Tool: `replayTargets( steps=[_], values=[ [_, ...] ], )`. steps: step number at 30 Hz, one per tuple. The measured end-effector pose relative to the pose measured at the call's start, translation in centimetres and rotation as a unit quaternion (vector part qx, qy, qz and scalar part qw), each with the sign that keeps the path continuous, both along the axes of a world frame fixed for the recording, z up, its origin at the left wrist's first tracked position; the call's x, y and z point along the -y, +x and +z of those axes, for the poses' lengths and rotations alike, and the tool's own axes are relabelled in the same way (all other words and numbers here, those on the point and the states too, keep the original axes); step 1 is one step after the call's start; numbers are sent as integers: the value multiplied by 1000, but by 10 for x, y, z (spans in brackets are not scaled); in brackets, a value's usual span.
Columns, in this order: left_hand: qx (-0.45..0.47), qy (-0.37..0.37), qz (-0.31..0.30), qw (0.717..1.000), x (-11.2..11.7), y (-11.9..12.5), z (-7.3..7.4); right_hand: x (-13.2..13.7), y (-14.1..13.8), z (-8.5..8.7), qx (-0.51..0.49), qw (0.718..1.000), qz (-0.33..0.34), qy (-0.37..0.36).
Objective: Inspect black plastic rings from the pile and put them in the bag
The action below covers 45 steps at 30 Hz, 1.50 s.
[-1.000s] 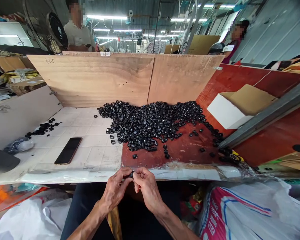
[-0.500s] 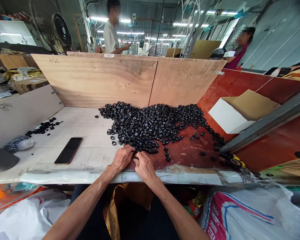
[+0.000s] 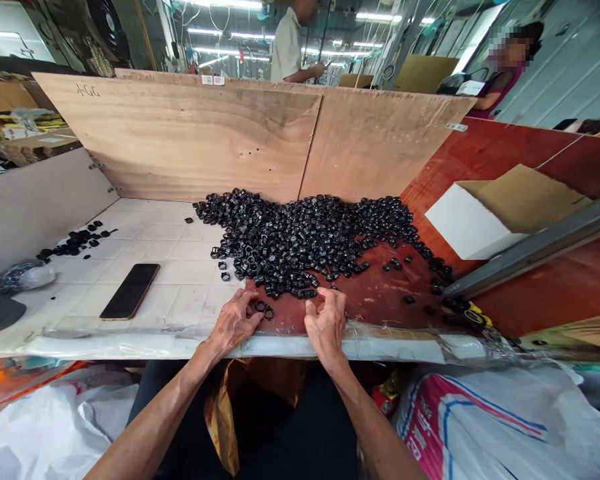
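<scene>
Moved: from my remote station I see the two hands have parted since the last view. They were bunched together at the front edge, and now a gap separates them.

Room: beyond the boards stand a co-worker in a pale shirt (image 3: 286, 50) and, further right, another co-worker (image 3: 500, 87).

Bench: a plywood backboard (image 3: 180, 133) rises behind a white-tiled top (image 3: 150, 280) on the left and a red-brown board (image 3: 380, 287) on the right. A smartphone (image 3: 130, 291) lies on the tiles, and a white carton (image 3: 467, 223) sits on the red-brown board.

Heap: black plastic rings (image 3: 300, 240) spread in a wide mound, its long axis running left to right, with its near edge just ahead of both hands.

Near cluster: a small group of loose rings (image 3: 263, 309) sits between the hands, just beside the left fingertips and much nearer the left hand than the right.

Left hand (image 3: 234, 324): open, fingers spread and reaching toward the cluster, not visibly pinching anything.

Right hand (image 3: 326, 321): fingers curled and drawn together over the red-brown board. I cannot tell whether they pinch anything.
</scene>
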<state>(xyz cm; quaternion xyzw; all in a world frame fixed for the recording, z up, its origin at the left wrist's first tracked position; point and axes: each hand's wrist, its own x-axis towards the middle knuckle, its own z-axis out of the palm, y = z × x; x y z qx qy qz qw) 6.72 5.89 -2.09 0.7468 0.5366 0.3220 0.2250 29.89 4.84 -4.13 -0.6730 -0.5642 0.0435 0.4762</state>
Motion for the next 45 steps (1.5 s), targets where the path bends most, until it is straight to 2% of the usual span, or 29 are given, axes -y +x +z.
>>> replayTargets(
  steps=[2,4,9,10,12,14,15,18,20,22,24,25,31,36,39,45],
  values=[
    [-46,16,-2,999,-4,5,-1,-5,12,-4,50,998,5,-31],
    [-69,29,-6,997,-7,8,-1,-11,14,-6,83,994,57,-48],
    [-39,58,65,995,5,5,0,-18,-6,-3,114,980,160,-39],
    [-28,63,53,996,10,6,1,-18,-9,-1,114,978,169,-37],
    [-18,65,-25,997,19,10,3,-17,-11,2,98,979,179,-30],
    [-25,63,-93,993,23,16,2,-15,-8,5,45,981,186,-22],
    [-27,65,-93,993,23,19,1,-13,-6,6,8,981,192,-22],
    [-3,59,-8,998,17,23,-3,-8,-2,10,-127,970,203,-37],
    [41,32,22,998,15,22,-6,-2,-3,14,-224,947,218,-73],
    [92,4,21,996,16,19,-6,4,-9,17,-303,911,251,-124],
    [134,-7,11,991,19,17,-4,8,-17,21,-339,883,286,-154],
    [148,-6,2,989,20,16,-3,10,-21,22,-342,880,293,-153],
    [181,10,-29,983,22,17,-2,12,-33,21,-354,880,297,-108],
    [184,14,-27,983,20,16,-6,17,-29,12,-298,896,328,-17],
    [174,20,-32,984,21,16,-7,19,-31,8,-268,902,338,-10],
    [234,-54,-26,970,29,18,-6,20,-33,15,-180,924,337,16]
  ],
)
